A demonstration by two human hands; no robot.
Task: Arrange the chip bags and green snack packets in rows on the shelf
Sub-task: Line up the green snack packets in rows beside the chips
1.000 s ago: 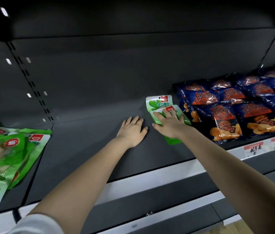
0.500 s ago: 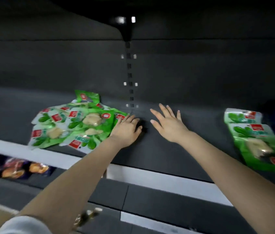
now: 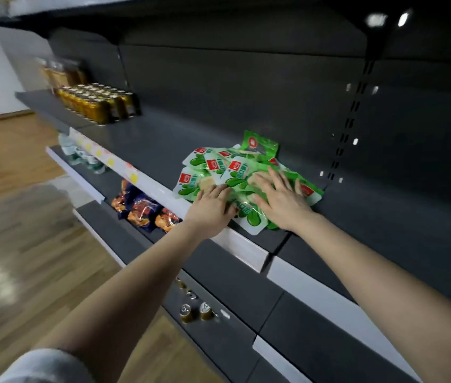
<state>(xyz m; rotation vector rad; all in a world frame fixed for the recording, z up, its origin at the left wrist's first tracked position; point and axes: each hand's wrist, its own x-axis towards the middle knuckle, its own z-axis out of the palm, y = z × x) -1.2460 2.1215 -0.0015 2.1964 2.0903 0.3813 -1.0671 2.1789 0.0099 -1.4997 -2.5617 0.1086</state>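
On the middle shelf [image 3: 163,139], the green snack packets [image 3: 218,172] lie in a loose overlapping heap, no rows formed. The left grip [image 3: 213,205] and right grip [image 3: 282,200] press flat on it, fingers spread, clasping nothing. Chip bags [image 3: 141,208] sit one shelf lower, so most sorting likely remains.

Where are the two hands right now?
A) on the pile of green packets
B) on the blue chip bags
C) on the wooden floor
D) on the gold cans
A: the left hand and the right hand both rest on the pile of green packets; the chip bags lie untouched on the shelf below.
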